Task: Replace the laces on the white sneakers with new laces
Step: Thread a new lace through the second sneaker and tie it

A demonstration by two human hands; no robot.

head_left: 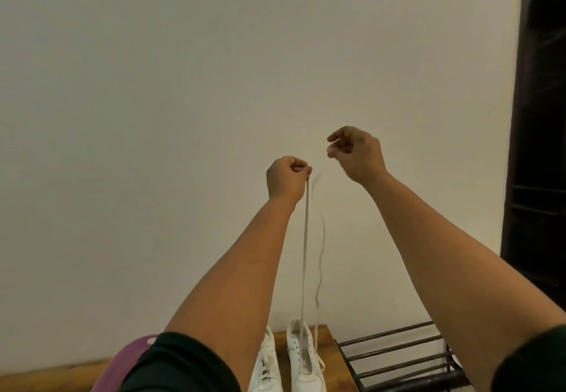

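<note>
A person's raised left hand (288, 178) grips the top of a white lace (305, 254) in a closed fist, drawing it taut up from the right-hand white sneaker (303, 361) on the wooden table (329, 345) below. A second sneaker (266, 364) stands just beside it to the left, partly hidden by the forearm. A looser strand (321, 257) of the lace hangs wavy just right of the taut one. The right hand (355, 152), held higher, has its fingers curled with thumb and fingertips nearly meeting; whether it pinches anything cannot be told. A dark metal rack (398, 358) sits at lower right.
</note>
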